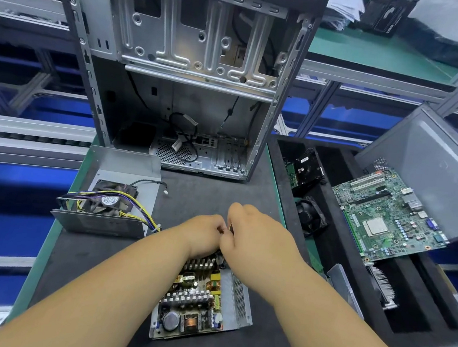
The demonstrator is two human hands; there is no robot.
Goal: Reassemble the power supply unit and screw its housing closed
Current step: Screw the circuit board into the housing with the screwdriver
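Power supply board: the open unit (203,300) lies on the black bench (94,261) mat, near the person, with heat sinks, coils and capacitors facing up in a shallow metal base with a perforated side wall.
Cover with fan: the other half of the housing (106,202) rests to the left and farther back, well apart from the board; its fan and a bundle of coloured wires lie inside it.
Left hand: the left hand (204,234) is curled at the far end of the board; its fingers seem to pinch something small, but what it is I cannot tell.
Right hand: the right hand (255,232) touches the left one, fingers bent down on the same spot; whether they are clamped on anything is hidden.
Handling, board: probably stiff but fragile; better to hold it by the metal base edges, not by the components.
Handling, cover: thin sheet metal, likely light, with sharp edges; take it by the side walls and keep the wires from being trapped.
Around: an empty computer case (193,70) stands behind, and a motherboard (387,215) lies in a tray to the right.
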